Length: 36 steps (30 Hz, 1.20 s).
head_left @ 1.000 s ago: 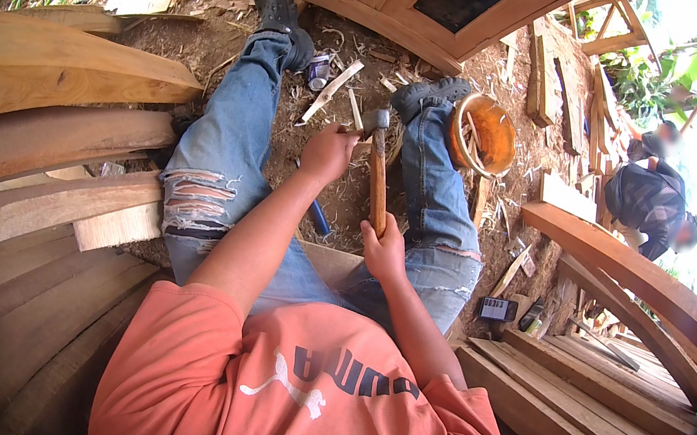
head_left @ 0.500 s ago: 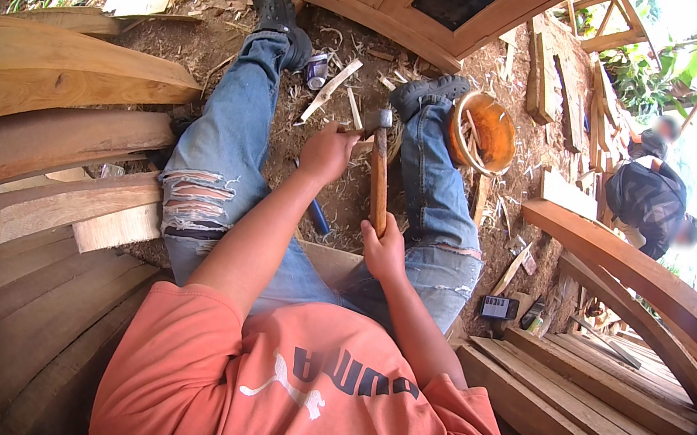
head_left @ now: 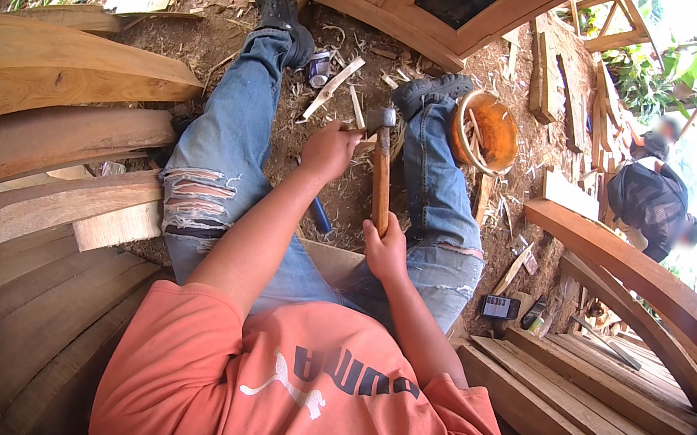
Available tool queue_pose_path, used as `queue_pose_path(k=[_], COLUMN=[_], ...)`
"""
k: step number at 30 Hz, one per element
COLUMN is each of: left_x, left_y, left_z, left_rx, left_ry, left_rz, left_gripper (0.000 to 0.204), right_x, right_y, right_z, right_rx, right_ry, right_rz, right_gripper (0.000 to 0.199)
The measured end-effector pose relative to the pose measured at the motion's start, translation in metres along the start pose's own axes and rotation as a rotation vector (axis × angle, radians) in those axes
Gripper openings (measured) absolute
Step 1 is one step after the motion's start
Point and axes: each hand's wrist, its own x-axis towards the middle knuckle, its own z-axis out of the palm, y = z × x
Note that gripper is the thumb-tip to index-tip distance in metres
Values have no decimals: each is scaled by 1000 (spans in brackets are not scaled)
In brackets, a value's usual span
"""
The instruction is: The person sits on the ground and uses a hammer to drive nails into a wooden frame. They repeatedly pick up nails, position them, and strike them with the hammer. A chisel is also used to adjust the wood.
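Note:
A claw-type or similar hammer with a wooden handle (head_left: 382, 178) stands between my knees, its metal head (head_left: 382, 119) pointing away from me. My right hand (head_left: 386, 249) is closed around the lower end of the handle. My left hand (head_left: 328, 150) is closed in a pinch just left of the hammer head. What its fingertips hold is too small and partly hidden to make out. Below the hands, a blue tube-like tool (head_left: 320, 215) lies by my left thigh, near a piece of board (head_left: 330, 259) between my legs.
An orange bucket (head_left: 460, 135) with wood scraps stands by my right shin. Ahead is a wooden panelled door or cabinet (head_left: 376, 10). Curved planks (head_left: 77, 72) lie left, stacked boards (head_left: 571, 401) right, beside a phone-like device (head_left: 500, 307). A can (head_left: 319, 69) lies near my left foot. Two people (head_left: 651, 205) are far right.
The hammer and both hands have barely moved. The whole view has shifted very slightly.

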Motion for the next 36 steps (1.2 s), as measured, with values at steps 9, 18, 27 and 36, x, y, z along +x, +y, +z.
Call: queue_pose_path(k=[9,18,27,36], left_x=[1,1,4,4], left_y=[1,2,-4,37], left_z=[-3,0,0,-25], left_rx=[3,-13,-183,-481], left_ry=[-40,-13,-20,149], left_rz=[0,11,-134,-326], left_gripper=[29,27,35,54], right_x=[-1,5,5,7], right_y=[-3,20,6,8], right_z=[0,6,1,0], right_rx=[-53,61,228,210], right_ry=[8,-65,-147,-174], right_rz=[-5,46,130,167], right_gripper=[27,39,42,41])
